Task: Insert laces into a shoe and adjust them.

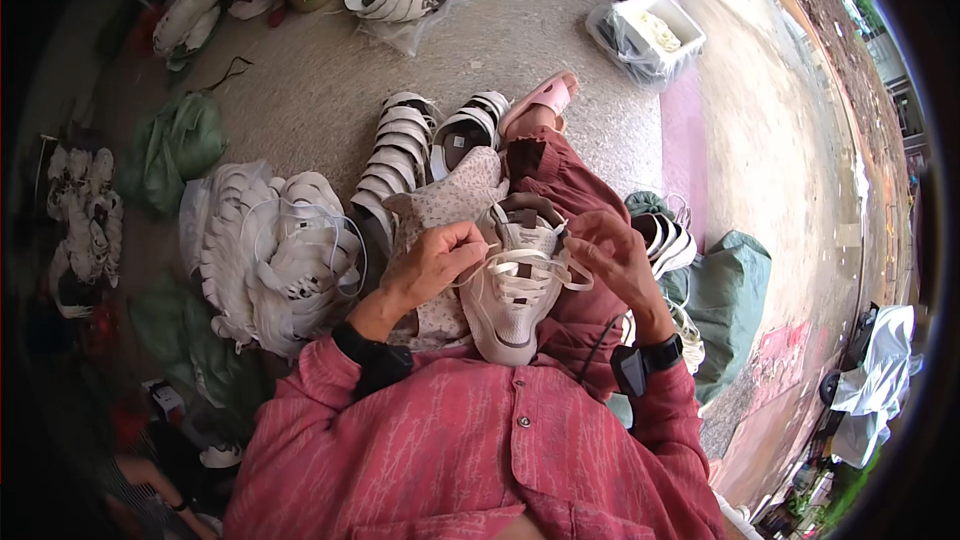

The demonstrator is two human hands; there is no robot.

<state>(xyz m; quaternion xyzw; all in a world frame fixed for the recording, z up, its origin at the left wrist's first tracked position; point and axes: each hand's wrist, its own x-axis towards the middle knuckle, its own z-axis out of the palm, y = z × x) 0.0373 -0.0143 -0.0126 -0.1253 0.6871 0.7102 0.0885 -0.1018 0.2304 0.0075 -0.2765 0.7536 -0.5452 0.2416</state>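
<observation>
Floor (300,70): speckled, beyond the shoe (504,325)
Shoe: likely light, pliable; hold by toe
Lace (522,256): likely limp; pinch ends
Left grip (437,260), right grip (617,252): pinching lace

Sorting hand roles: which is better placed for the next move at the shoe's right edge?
Likely the right hand: its fingertips are beside that edge of the shoe. The left hand is on the opposite side, across the lace.

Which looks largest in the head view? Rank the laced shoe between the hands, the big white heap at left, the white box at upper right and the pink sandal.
1. White heap
2. Laced shoe
3. White box
4. Pink sandal
Apparent size only: the box sits farther off.
</observation>
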